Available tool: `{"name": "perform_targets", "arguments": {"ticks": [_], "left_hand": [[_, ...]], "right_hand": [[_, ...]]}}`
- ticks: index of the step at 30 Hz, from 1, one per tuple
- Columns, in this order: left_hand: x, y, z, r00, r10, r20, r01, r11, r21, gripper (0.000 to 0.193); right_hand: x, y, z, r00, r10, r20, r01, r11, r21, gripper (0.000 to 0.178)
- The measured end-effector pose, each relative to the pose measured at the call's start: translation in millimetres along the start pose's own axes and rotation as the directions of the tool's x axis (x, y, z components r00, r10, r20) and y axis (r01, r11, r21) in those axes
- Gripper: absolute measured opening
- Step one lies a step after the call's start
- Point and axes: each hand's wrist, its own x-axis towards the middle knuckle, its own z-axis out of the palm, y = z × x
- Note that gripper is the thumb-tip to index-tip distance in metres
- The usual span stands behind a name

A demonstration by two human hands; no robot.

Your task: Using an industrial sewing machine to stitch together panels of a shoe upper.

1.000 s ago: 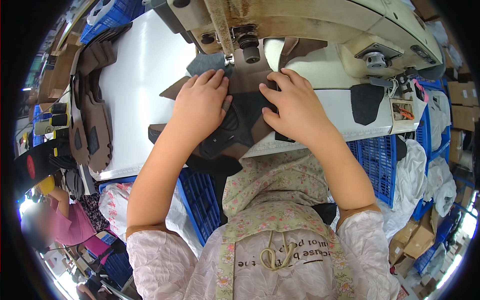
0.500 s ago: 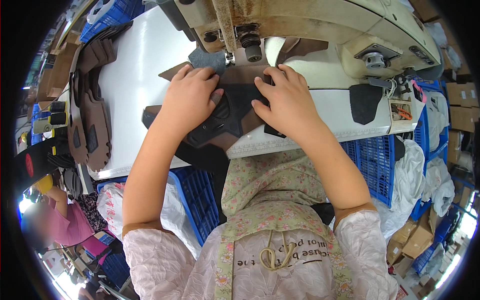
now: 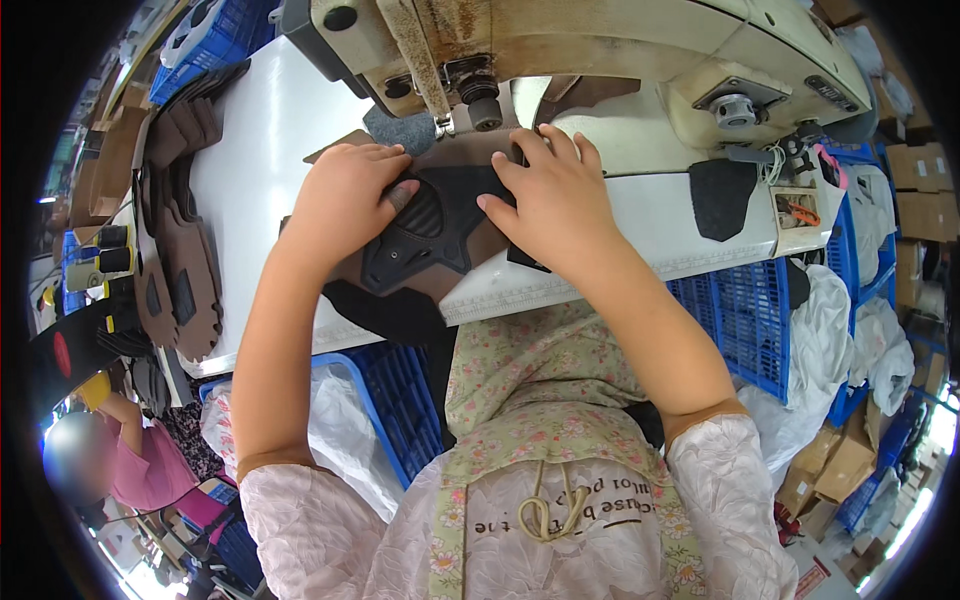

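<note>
A brown and black leather piece (image 3: 440, 222), which looks like part of a shoe upper, lies on the white bed of a sewing machine. Its black overlay is star-shaped with a ribbed insert. My left hand (image 3: 345, 200) is closed over its left side, fingers together and thumb pressing on the black part. On the right side my right hand (image 3: 555, 195) rests with fingers spread, thumb and fingertips touching the leather. The presser foot (image 3: 445, 126) is just beyond the far edge. Beside it lies a grey felt-like scrap (image 3: 400, 128). The needle point is too small to make out.
Stacked brown leather pieces (image 3: 185, 250) lie along the table's left side. A black cut piece (image 3: 722, 198) sits to the right. Blue plastic crates (image 3: 745, 315) stand below the front edge. At the far left is another person in a pink top (image 3: 150, 460).
Both hands and the leather piece sit slightly farther left in the picture, as does the machine head. The right fingers are spread a little wider.
</note>
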Motion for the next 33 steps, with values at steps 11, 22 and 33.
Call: {"name": "perform_targets", "arguments": {"ticks": [11,22,33], "left_hand": [[-8.2,27.7,31.1,0.983,-0.104,-0.149,0.138,0.959,0.245,0.03],[-0.8,56.8,48.4,0.953,-0.198,-0.227,0.269,0.899,0.345,0.029],[-3.8,43.0,42.6,0.967,-0.125,-0.223,0.187,0.94,0.284,0.029]], "right_hand": [[3.2,-17.1,3.7,0.999,0.035,-0.005,-0.035,0.993,-0.11,0.048],[10.2,-5.9,6.5,0.999,0.021,0.032,-0.015,0.983,-0.182,0.055],[10.2,-18.3,13.7,0.998,0.067,-0.018,-0.069,0.985,-0.16,0.053]]}}
